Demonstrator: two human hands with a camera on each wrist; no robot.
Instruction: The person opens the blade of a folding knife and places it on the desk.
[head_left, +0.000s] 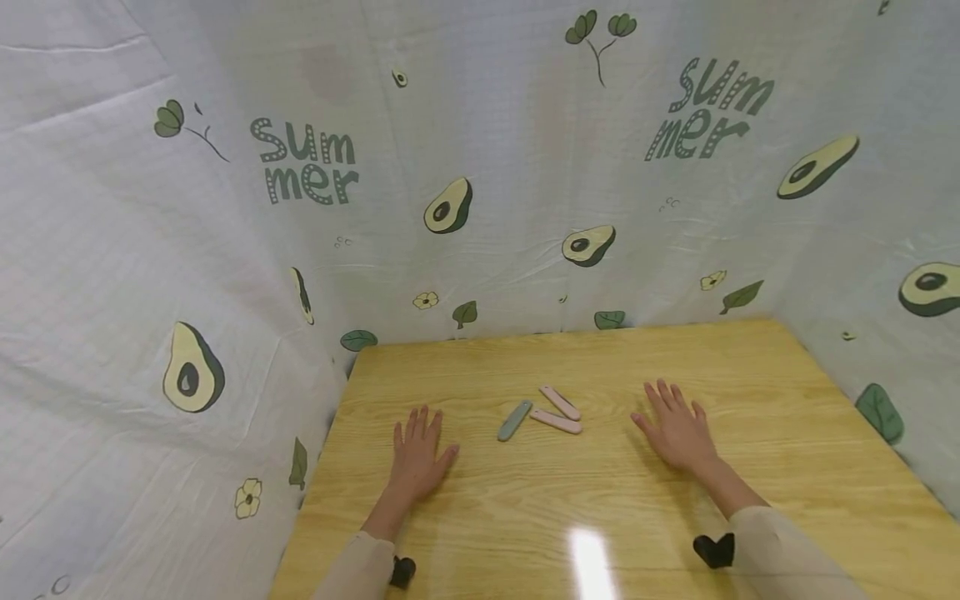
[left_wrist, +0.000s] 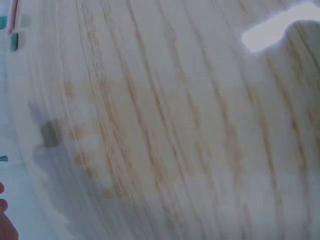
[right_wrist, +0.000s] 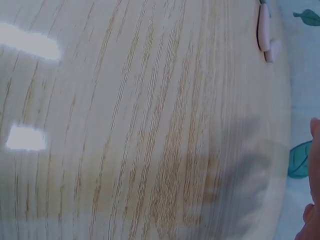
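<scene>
Since the green stick (head_left: 514,421) and two pink sticks (head_left: 557,421) lie untouched on the table (head_left: 480,517), work seems unstarted, my left hand (head_left: 417,458) and right hand (head_left: 678,435) spread and empty.

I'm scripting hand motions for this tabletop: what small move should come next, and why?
Perhaps ease the left hand toward the green strip. Neither the left hand nor the right hand holds anything, and the green strip lies nearer the left hand than the two pink strips do.
</scene>
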